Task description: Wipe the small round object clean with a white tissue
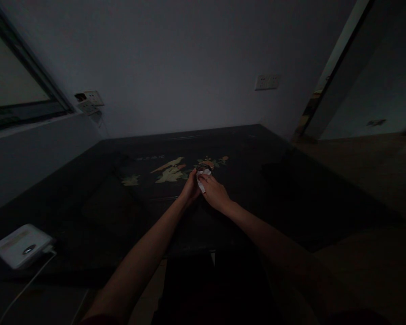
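Over the dark table (243, 180), my two hands meet near the middle. My right hand (215, 192) is closed, its fingers pressing a crumpled white tissue or cloth (201, 184). Just beyond the fingertips shows a small dark, shiny, rounded object (205, 167), too dim to name. My left hand (190, 188) curls around the left side of this object, with most of its fingers hidden. The white piece lies against the object's near side.
A flower-and-bird picture (171, 171) decorates the tabletop. At the left front sits a white box-shaped device (23, 246) with a white cable (29, 284). Wall sockets (267, 81) are behind the table, and a window (13, 72) is at the left.
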`<state>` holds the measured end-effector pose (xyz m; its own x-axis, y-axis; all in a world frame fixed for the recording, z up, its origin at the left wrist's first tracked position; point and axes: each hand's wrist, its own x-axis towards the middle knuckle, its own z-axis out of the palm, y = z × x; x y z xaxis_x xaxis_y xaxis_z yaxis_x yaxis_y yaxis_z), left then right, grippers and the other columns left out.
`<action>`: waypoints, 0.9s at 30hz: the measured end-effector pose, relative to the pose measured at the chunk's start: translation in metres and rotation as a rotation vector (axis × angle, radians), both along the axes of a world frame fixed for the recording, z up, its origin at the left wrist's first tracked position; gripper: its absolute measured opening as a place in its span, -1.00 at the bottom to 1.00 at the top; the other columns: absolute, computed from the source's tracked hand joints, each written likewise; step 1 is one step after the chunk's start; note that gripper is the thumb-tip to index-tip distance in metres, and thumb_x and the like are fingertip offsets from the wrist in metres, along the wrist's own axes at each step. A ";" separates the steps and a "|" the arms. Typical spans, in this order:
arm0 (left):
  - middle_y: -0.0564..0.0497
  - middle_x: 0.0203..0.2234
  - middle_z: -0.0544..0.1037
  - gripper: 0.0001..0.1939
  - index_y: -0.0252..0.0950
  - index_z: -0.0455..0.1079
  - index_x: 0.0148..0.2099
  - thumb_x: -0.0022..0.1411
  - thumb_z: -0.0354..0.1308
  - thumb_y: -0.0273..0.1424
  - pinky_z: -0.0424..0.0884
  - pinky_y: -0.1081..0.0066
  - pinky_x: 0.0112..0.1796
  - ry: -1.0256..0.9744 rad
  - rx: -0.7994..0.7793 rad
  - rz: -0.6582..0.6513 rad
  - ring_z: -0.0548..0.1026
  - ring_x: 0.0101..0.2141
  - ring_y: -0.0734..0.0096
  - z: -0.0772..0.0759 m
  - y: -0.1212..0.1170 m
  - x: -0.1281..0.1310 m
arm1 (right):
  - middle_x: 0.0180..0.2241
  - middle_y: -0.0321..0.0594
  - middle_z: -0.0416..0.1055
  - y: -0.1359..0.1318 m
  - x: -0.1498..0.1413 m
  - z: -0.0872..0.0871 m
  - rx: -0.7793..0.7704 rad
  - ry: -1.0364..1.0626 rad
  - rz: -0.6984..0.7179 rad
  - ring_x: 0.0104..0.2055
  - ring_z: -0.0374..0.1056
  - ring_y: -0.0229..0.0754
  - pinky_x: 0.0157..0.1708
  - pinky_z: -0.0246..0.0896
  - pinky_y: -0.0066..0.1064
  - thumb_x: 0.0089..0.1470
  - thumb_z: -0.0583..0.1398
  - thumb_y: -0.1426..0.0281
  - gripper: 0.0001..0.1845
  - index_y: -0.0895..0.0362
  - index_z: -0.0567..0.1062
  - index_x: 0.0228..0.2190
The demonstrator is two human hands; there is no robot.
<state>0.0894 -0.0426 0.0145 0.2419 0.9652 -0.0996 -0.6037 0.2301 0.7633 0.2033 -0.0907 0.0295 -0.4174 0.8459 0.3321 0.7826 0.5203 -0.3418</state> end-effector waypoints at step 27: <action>-0.13 -0.25 0.60 -0.61 -0.39 0.45 -0.09 0.32 -0.08 -0.23 0.36 0.28 0.00 -0.027 -0.056 -0.031 0.51 -0.07 0.21 0.006 -0.006 0.002 | 0.24 -0.02 0.17 0.001 0.000 0.000 0.009 0.000 -0.016 0.28 0.06 -0.08 0.20 0.11 -0.21 0.18 -0.04 0.59 -0.46 0.22 0.24 0.18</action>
